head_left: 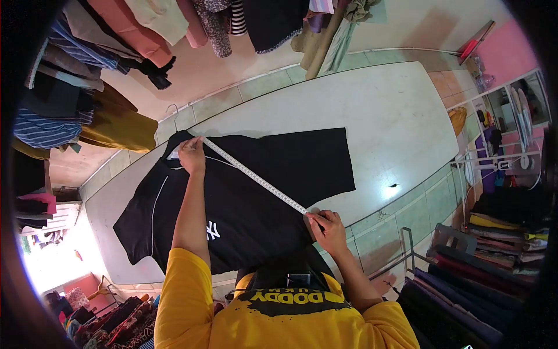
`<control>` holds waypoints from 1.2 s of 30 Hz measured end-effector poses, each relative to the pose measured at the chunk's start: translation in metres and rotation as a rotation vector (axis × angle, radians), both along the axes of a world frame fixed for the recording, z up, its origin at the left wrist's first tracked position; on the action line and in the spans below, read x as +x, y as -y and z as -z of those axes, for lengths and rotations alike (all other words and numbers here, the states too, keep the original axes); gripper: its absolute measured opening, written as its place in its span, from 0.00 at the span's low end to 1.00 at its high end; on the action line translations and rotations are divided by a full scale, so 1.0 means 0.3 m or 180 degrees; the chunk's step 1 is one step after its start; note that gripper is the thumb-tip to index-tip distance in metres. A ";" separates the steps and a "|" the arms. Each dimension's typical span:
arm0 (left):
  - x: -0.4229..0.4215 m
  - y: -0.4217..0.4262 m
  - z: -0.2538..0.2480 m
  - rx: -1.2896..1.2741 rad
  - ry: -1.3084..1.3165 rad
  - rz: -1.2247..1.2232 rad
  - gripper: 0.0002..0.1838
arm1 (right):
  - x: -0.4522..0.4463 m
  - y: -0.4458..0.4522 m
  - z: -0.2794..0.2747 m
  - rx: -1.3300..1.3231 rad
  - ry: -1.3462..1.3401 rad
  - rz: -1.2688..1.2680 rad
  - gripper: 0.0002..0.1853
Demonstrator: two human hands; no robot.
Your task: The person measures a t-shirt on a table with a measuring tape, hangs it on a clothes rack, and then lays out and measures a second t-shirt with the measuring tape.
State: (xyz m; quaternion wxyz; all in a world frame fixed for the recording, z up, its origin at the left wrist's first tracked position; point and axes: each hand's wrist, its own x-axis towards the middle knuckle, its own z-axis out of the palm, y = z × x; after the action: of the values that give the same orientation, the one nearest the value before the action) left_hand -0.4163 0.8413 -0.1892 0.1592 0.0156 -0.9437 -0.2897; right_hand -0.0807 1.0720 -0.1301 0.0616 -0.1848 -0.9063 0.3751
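Note:
A black T-shirt [238,203] with white piping and a white logo lies spread out, its collar toward the upper left. Pinched at the collar, my left hand [192,156] holds one end of a white tape measure [256,177]. The tape runs taut and slanting across the shirt to my right hand [328,231], whose fingers are closed on it near the sleeve. A hanger [174,115] has its hook showing above the collar; its remainder is hidden.
Under the shirt is a white table [389,110]. Hanging clothes [116,122] line the top and left. Folded garments [494,250] are stacked at the right, beside a metal rack [407,250]. More clothes [116,326] are at the lower left.

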 end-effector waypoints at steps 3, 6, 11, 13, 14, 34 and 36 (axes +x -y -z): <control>-0.004 0.005 0.007 -0.0005 0.0056 -0.0017 0.08 | -0.002 -0.001 0.003 0.0002 0.0011 0.0008 0.11; -0.006 0.009 0.011 0.0052 0.0060 -0.0009 0.07 | -0.004 -0.001 0.002 -0.0002 0.0014 0.0006 0.11; -0.008 0.011 0.021 0.0140 0.0001 0.0023 0.07 | -0.006 -0.001 0.001 -0.0037 0.0060 0.0019 0.11; -0.012 0.014 0.024 0.0084 0.0009 0.0028 0.07 | -0.005 -0.001 0.004 -0.0025 0.0043 0.0020 0.11; -0.013 0.015 0.026 0.0020 0.0015 0.0027 0.07 | -0.004 -0.001 0.006 -0.0022 0.0025 0.0013 0.11; 0.442 -0.616 -0.206 0.1430 0.1059 0.3036 0.03 | 0.006 -0.069 -0.016 -0.1125 -0.0689 0.0761 0.20; 0.532 -0.692 -0.204 0.1131 0.1934 0.3942 0.04 | -0.024 -0.104 -0.005 -0.1222 -0.0849 0.1051 0.21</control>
State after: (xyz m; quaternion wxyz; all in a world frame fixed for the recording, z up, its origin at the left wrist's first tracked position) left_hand -0.2566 1.0490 -0.1279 -0.3097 -0.4177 -0.7203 -0.4592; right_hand -0.0878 1.1032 -0.1286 0.2043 -0.2871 -0.7603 0.5457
